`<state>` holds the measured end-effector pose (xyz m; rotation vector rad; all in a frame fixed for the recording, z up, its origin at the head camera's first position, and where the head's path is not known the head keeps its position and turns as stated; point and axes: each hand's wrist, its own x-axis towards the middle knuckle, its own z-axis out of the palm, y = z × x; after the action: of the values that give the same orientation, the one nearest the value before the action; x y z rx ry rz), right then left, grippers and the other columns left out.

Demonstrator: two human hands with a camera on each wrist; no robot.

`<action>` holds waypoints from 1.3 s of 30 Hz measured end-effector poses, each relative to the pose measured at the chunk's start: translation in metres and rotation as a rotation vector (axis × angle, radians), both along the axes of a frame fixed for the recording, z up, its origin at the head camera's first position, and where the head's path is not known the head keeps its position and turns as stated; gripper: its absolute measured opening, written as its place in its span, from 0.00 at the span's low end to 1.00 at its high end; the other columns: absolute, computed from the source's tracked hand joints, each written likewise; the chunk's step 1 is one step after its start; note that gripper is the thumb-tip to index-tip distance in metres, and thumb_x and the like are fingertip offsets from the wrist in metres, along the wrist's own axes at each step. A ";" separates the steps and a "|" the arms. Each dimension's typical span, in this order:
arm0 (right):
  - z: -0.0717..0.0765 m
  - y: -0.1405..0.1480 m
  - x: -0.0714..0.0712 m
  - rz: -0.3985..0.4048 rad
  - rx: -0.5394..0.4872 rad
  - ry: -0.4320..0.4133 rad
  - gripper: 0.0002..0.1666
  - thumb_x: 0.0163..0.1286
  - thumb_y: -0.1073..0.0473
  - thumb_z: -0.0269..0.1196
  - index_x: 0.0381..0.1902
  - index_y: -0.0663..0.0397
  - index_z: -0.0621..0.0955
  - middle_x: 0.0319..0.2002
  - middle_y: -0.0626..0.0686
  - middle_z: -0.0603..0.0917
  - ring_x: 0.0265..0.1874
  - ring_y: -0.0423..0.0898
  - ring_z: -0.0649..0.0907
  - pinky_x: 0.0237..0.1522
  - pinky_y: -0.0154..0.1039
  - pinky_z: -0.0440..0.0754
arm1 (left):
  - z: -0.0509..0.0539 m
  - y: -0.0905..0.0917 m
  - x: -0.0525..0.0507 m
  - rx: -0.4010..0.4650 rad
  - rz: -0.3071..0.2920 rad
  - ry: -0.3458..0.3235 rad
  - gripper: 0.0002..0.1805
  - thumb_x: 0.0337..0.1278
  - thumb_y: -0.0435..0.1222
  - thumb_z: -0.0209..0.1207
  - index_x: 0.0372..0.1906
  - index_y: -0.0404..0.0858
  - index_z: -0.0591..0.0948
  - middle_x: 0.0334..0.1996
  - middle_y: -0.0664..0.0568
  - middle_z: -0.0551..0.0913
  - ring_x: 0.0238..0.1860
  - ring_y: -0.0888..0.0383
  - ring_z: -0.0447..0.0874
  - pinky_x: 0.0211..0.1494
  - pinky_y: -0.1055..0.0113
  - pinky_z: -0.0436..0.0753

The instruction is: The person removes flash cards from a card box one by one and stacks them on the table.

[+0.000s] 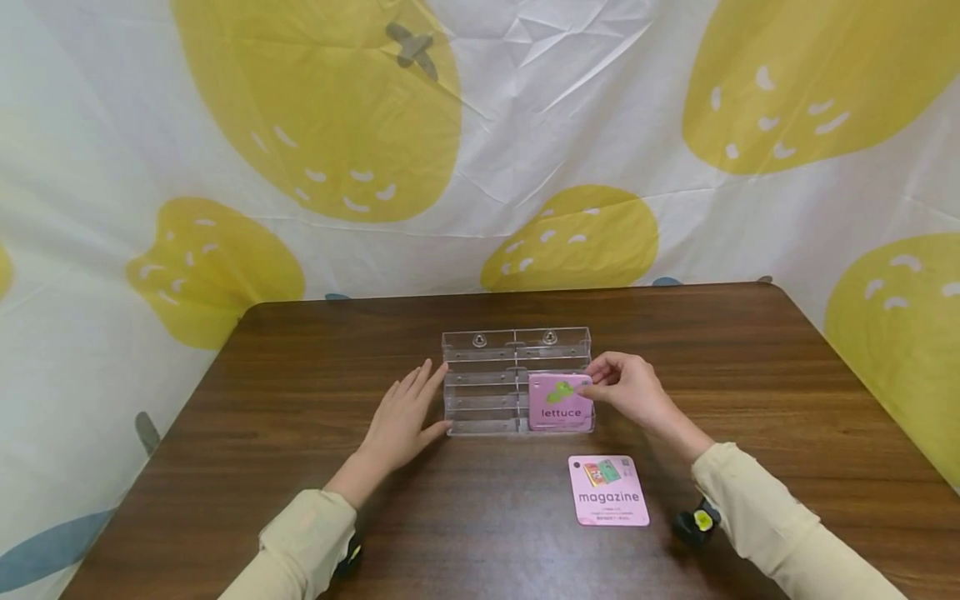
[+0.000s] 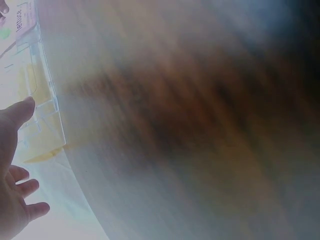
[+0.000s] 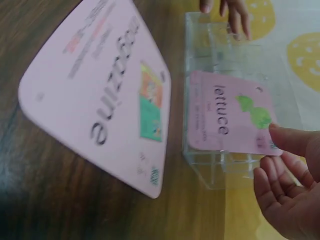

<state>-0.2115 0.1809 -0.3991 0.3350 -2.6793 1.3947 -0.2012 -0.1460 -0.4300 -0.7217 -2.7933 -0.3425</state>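
A clear acrylic card rack (image 1: pixel 482 403) with tiers in two columns stands on the table. In its lower right part sits a pink card (image 1: pixel 561 402) printed "lettuce" with a green picture. My right hand (image 1: pixel 626 385) pinches this card's upper right corner between thumb and fingers, seen also in the right wrist view (image 3: pixel 292 172). Along the rack's left side my left hand (image 1: pixel 401 417) rests with its fingers extended, thumb near the lower front corner. A second pink card (image 1: pixel 609 492), printed "magazine", lies flat on the table in front of the rack, below the right hand.
The brown wooden table (image 1: pixel 315 358) runs back to a white cloth (image 1: pixel 570 108) with yellow fruit shapes. A dark wrist device with a yellow mark (image 1: pixel 701 521) is at the right wrist. Two clear knobs show at the rack's top.
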 end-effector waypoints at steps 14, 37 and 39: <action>-0.005 0.002 -0.007 0.020 0.073 0.119 0.10 0.48 0.64 0.71 0.24 0.61 0.79 0.21 0.51 0.79 0.21 0.41 0.75 0.23 0.29 0.74 | 0.000 0.001 -0.002 -0.004 0.004 -0.004 0.43 0.50 0.47 0.62 0.70 0.42 0.55 0.66 0.39 0.59 0.64 0.44 0.60 0.62 0.45 0.62; 0.001 0.005 -0.009 0.047 0.070 0.129 0.04 0.56 0.64 0.66 0.26 0.60 0.82 0.22 0.51 0.82 0.20 0.40 0.76 0.22 0.30 0.74 | -0.003 0.000 -0.002 -0.002 0.014 -0.028 0.44 0.50 0.47 0.62 0.70 0.43 0.54 0.67 0.39 0.57 0.65 0.44 0.59 0.63 0.45 0.61; 0.002 0.005 -0.009 0.048 0.068 0.124 0.03 0.57 0.64 0.65 0.27 0.60 0.83 0.22 0.51 0.82 0.20 0.40 0.75 0.22 0.30 0.73 | -0.003 -0.001 -0.002 -0.002 0.013 -0.028 0.44 0.50 0.47 0.62 0.70 0.43 0.54 0.67 0.39 0.57 0.65 0.44 0.59 0.63 0.45 0.61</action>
<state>-0.2203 0.1859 -0.3976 0.4780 -2.6382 1.2531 -0.2030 -0.1465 -0.4326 -0.7039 -2.8233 -0.3501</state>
